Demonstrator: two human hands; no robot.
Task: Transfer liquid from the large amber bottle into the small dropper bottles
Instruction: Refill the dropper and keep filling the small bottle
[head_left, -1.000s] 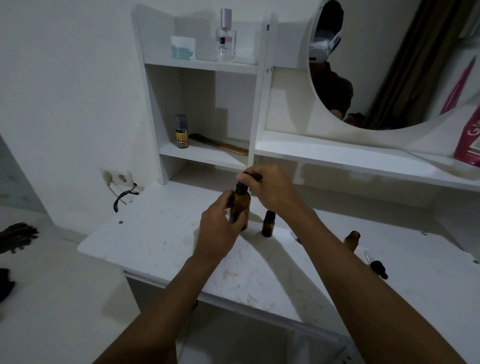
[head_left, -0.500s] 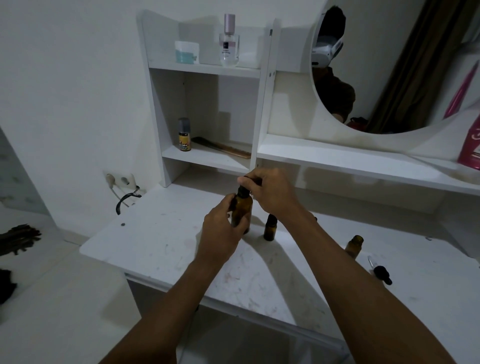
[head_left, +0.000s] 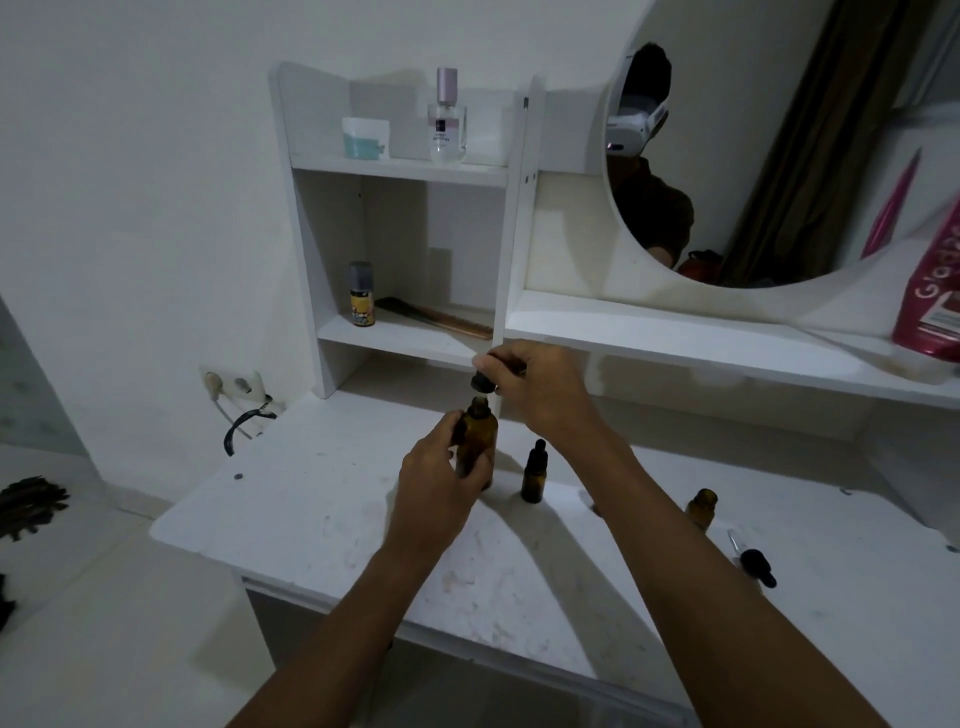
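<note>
My left hand (head_left: 436, 480) grips the large amber bottle (head_left: 478, 441), which stands upright on the white table (head_left: 311, 509). Just above the bottle's open neck, my right hand (head_left: 535, 384) pinches its black dropper cap (head_left: 480, 383). A small amber dropper bottle (head_left: 534, 473) with its black cap on stands right of the large one. Further right an uncapped small amber bottle (head_left: 701, 506) shows behind my right forearm. A loose black dropper (head_left: 756, 566) lies on the table beside it.
White shelves (head_left: 410, 343) rise behind the bottles, holding a yellow spray can (head_left: 361, 295), a comb (head_left: 441, 318), a perfume bottle (head_left: 447, 120) and a jar (head_left: 365, 137). A round mirror (head_left: 779, 156) and a pink tube (head_left: 932, 306) are at right. A wall socket with cable (head_left: 236, 387) is at left.
My right hand has lifted the black dropper cap off the large amber bottle; a gap now shows above the neck. My left hand keeps its hold on the bottle.
</note>
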